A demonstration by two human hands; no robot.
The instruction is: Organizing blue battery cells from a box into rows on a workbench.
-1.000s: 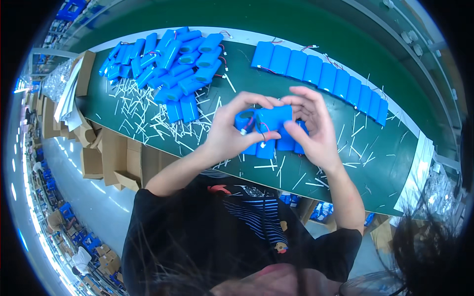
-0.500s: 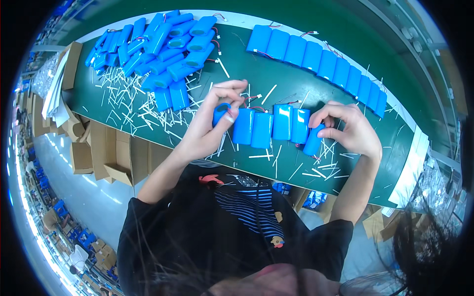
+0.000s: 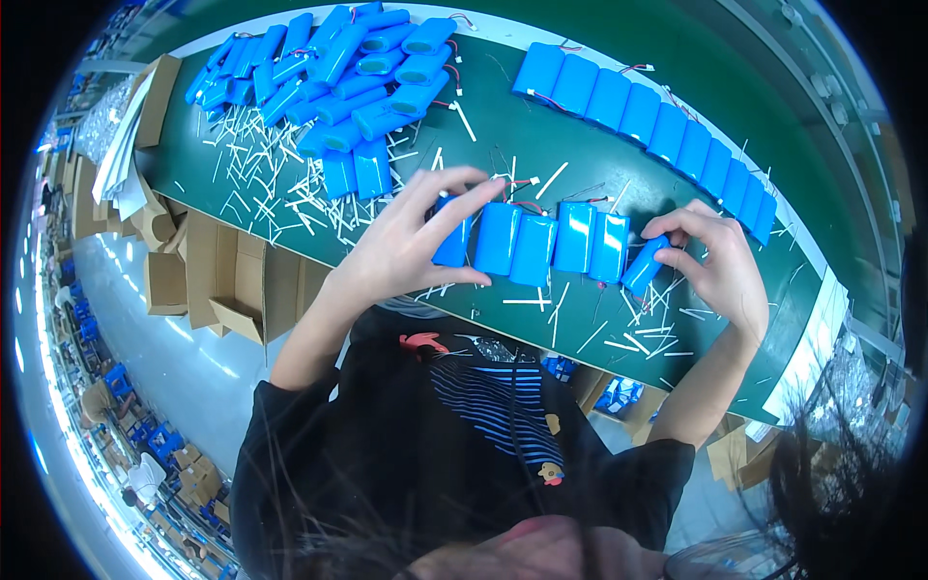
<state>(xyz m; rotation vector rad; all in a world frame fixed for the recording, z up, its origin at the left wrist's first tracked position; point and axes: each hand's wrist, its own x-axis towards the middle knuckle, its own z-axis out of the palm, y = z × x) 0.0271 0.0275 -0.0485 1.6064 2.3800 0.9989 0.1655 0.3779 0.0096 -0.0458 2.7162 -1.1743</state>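
Note:
Several blue shrink-wrapped battery packs (image 3: 533, 249) with thin red and black leads stand in a short row before me on the green table. At the row's left end, my left hand (image 3: 411, 232) is over one battery pack (image 3: 452, 239), with thumb and fingers spread apart around it and part of the pack hidden. At the right end, my right hand (image 3: 713, 256) pinches the top of a tilted battery pack (image 3: 645, 268) between thumb and fingers. That pack stands slightly apart from its neighbour.
A jumbled pile of blue battery packs (image 3: 338, 87) lies at the far left, among scattered thin white strips (image 3: 261, 169). A longer row of packs (image 3: 638, 114) runs along the far right edge. Cardboard boxes (image 3: 237, 275) stand beyond the table's near left edge.
My left hand has opened its fingers, and the pack it held upright now rests beside the row. The pack in my right hand has tilted and moved away from the row.

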